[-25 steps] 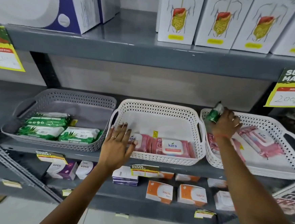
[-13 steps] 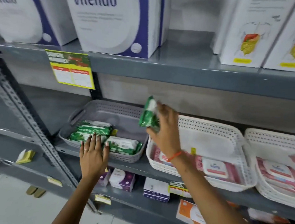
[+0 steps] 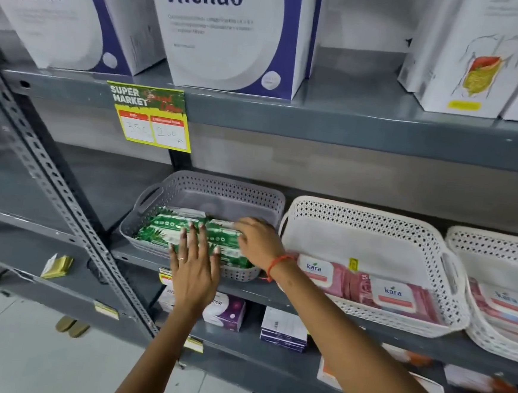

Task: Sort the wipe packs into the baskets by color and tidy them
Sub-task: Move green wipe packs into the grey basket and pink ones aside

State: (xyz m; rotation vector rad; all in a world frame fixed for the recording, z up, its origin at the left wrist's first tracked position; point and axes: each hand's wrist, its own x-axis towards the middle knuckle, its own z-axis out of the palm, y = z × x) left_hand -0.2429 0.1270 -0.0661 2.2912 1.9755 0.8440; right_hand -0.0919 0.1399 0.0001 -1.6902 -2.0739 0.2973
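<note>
Several green wipe packs [image 3: 162,229] lie in the grey basket [image 3: 221,182] on the middle shelf. My right hand [image 3: 258,243] reaches into this basket from the right, its fingers curled over a green wipe pack [image 3: 223,235] that rests on top of the others. My left hand [image 3: 195,265] lies flat with fingers spread against the basket's front, fingertips on the green packs. Pink wipe packs [image 3: 392,295] sit along the front of the middle white basket [image 3: 358,216]. More pink packs [image 3: 503,305] fill the right white basket [image 3: 495,243].
Large white and purple boxes [image 3: 230,32] stand on the shelf above, with a yellow price tag [image 3: 152,119] on its edge. A slotted grey upright [image 3: 65,199] slants past the left of the grey basket. Small boxes [image 3: 284,328] sit on the shelf below.
My right hand carried the green pack from the right basket leftward and down into the grey basket. My left hand moved left from the middle basket to the grey basket's front.
</note>
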